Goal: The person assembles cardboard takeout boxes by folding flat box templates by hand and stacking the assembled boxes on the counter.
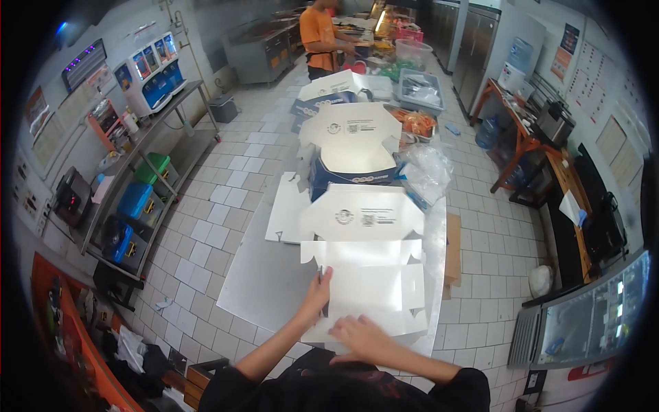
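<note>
A partly folded white cardboard box (364,288) lies at the near end of the metal table (257,281), its printed lid (374,214) spread out away from me. At the box's left side, my left hand (318,294) is closed on the raised side flap. My right hand (367,338) rests on the near edge of the cardboard with its fingers spread. Just beyond stands a folded box (353,147) with a blue outside and its lid up. Flat white cardboard (283,213) lies left of the lid.
Farther along are another blue-and-white box (329,89), a clear plastic bag (427,172), a tray of orange food (415,123) and a plastic tub (421,89). A person in an orange shirt (319,31) works at the far end. A steel shelf (147,151) stands left.
</note>
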Tool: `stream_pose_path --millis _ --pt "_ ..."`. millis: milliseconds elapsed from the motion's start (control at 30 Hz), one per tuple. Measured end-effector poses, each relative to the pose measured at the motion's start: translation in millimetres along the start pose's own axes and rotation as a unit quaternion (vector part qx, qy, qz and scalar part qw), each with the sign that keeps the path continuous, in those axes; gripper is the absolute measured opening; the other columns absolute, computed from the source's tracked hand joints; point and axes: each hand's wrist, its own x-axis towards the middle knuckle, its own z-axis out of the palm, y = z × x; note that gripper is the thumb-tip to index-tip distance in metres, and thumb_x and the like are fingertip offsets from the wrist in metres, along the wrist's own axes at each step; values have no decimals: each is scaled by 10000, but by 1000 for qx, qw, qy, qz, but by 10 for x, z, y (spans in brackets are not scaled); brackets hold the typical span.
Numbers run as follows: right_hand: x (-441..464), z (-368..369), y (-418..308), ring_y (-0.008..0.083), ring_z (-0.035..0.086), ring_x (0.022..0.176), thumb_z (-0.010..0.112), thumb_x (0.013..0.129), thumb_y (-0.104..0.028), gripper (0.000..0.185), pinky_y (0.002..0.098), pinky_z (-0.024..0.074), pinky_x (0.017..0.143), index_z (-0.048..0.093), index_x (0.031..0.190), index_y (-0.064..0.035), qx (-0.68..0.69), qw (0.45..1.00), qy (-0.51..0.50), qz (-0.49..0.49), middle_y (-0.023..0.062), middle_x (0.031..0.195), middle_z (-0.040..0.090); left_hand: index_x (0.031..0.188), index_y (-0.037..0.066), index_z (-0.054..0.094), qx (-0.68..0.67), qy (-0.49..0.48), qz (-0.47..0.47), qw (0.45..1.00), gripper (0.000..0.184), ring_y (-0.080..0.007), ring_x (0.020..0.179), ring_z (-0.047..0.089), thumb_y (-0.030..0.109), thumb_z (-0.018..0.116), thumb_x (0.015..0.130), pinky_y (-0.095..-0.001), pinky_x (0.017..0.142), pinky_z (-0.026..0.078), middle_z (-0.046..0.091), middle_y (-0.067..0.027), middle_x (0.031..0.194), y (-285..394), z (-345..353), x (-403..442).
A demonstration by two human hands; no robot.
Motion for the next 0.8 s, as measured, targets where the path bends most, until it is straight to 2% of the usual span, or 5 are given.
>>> stream_pose_path --millis 267,467,567,733,800 --pt "111 400 -86 162 471 793 605 736 -211 320 288 354 634 537 1024 -88 -114 981 120 -96 15 851 492 1295 49 368 -181 -46 -54 981 672 -210 1160 404 580 329 885 -344 985 299 442 -80 1269 266 -333 -430" --pt "511 437 -553 159 466 752 597 716 -166 260 320 344 627 529 962 -109 -192 974 99 -68 11 802 470 1189 34 453 -206 -142 -61 966 506 -185 1061 488 429 506 877 -334 910 380 523 -62 1152 108 -857 -360" --pt "801 546 -883 156 464 736 611 694 -155 218 337 335 622 531 893 -115 -213 967 121 -75 5 768 461 1024 9 517 -230 -112 -41 966 310 -145 854 564 248 597 843 -282 714 465 577 -60 945 115 -1187 -391" --pt "1256 789 -1214 178 476 666 633 694 -62 122 349 324 606 522 729 -97 -45 928 330 171 11 666 497 1031 12 473 -274 -29 79 958 258 -125 810 536 191 558 866 -253 685 439 546 -42 912 223 -1748 -641" --pt "1428 850 -1310 200 483 650 623 716 -30 103 344 330 604 527 723 -66 -18 916 341 212 35 654 512 1072 -7 415 -261 102 191 941 309 -118 818 501 205 538 883 -248 700 419 515 -52 937 296 -1869 -779"
